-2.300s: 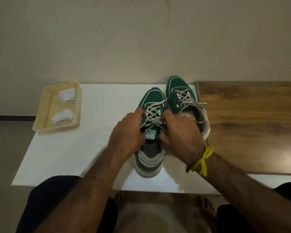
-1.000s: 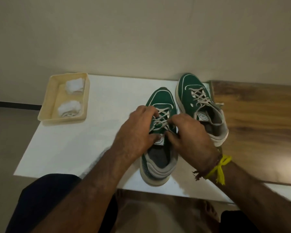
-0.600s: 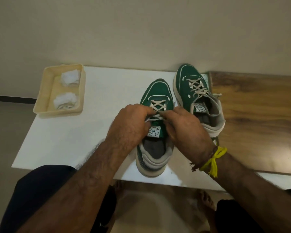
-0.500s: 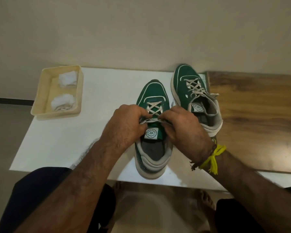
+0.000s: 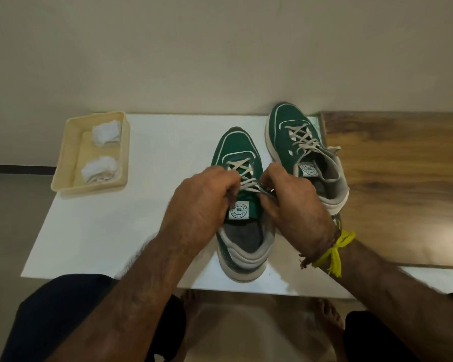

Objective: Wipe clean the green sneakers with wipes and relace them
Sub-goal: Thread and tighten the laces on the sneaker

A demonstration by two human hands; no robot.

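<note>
Two green sneakers stand on a white table (image 5: 141, 218). The near sneaker (image 5: 237, 147) points away from me, its white lace (image 5: 242, 168) crossed over the tongue. My left hand (image 5: 199, 205) pinches the lace at the sneaker's left side and my right hand (image 5: 293, 205) pinches it at the right side, both just above the tongue label. The far sneaker (image 5: 293, 126) stands to the right, laced, with loose lace ends at its collar.
A cream tray (image 5: 68, 152) at the table's back left holds two crumpled white wipes (image 5: 106, 131). A wooden surface (image 5: 403, 178) adjoins the table on the right. A wall runs close behind. My knees and bare feet are below the front edge.
Both hands stayed at the near sneaker's lace, working slightly from eyelet to eyelet. The view shifted a little; the sneakers and tray did not move.
</note>
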